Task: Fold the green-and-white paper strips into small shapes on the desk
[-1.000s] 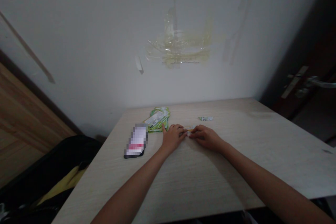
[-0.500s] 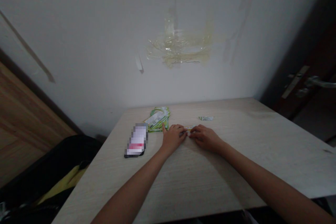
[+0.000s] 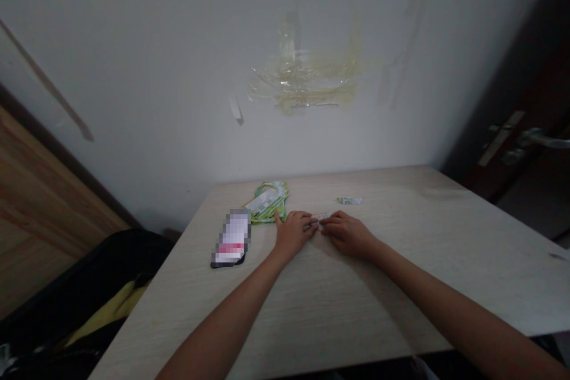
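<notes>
A small strip of printed paper or film [image 3: 320, 215] lies on the table between my two hands, with most of it covered by fingers. My left hand [image 3: 294, 233] rests palm down, fingertips pressed together at the strip's left end and one outer finger sticking out toward the green packet. On the other side, my right hand [image 3: 350, 234] has its fingers bent and closed at the strip's right end. The green and white printed packet [image 3: 269, 200] lies flat just beyond my left hand. A narrow torn green and white scrap [image 3: 350, 200] is behind my right hand.
A phone [image 3: 231, 237] with a blurred screen lies left of my left hand on the pale wooden table [image 3: 329, 309]. The wall [image 3: 187, 71] with old tape marks rises at the table's back edge. A dark door with a handle [image 3: 541, 139] stands at right.
My fingertips have shifted slightly over the strip, and a bit less of it stands up between them. The packet, scrap and phone have stayed in place.
</notes>
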Available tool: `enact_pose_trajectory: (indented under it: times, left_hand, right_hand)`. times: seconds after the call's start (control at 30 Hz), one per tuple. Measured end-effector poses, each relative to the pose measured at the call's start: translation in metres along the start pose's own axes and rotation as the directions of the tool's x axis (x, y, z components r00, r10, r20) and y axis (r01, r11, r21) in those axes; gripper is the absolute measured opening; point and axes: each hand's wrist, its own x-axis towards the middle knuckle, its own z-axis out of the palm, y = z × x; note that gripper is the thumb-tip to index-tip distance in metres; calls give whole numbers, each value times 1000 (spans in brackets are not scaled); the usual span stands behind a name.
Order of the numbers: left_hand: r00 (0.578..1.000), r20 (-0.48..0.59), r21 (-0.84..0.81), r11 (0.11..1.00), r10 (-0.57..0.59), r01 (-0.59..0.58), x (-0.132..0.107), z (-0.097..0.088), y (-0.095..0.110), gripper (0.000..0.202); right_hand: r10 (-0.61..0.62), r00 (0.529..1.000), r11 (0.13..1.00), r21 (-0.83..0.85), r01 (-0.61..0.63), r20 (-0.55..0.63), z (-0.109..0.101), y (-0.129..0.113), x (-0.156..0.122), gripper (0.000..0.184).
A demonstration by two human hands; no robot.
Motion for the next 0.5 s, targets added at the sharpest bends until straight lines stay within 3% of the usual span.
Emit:
enact_pose_trajectory:
  times: [0.5]
  left_hand:
    - [1000, -2, 13, 1000, 15, -15, 0, -1, 1, 19]
  right_hand:
    - [-15, 1000, 998, 52, 16, -20, 1, 4, -2, 31]
